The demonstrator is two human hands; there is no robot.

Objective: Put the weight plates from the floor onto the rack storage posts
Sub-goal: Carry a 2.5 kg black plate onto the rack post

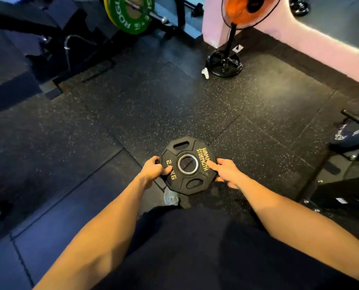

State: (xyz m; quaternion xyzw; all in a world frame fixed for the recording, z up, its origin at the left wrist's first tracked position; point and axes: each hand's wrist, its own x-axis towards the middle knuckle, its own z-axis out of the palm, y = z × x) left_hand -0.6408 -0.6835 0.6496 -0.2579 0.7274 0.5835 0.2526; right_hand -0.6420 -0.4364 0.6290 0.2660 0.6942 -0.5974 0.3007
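Item 1, left hand (153, 168): I see it gripping the left edge of the weight plate (188, 165), fingers curled round the rim, thumb lying on the top face over the weight marking.

Item 2, right hand (224, 171): I see it holding the right edge, thumb stretched flat across the gold lettering, the other fingers wrapped under the rim.

Item 3, weight plate: black, many-sided, with grip slots and a metal-ringed centre hole. Held roughly level between both hands, in front of my dark-clothed torso and above the floor (174, 105). A light-coloured shoe (170, 196) shows just under its near edge.

Item 4, floor: dark speckled rubber tiles with visible seams.

Item 5, fan (237, 21): orange blades in a wire cage, on a black pole and round base, standing toward the floor's far right side, just beside a pink wall (320, 45). A small white object (204, 73) lies next to the base.

Item 6, green plate (130, 13): mounted on a barbell at the far edge, left of the fan, with dark bench equipment in the far left corner.

Item 7, black frame (352, 143): at the right edge; I cannot tell what it is.
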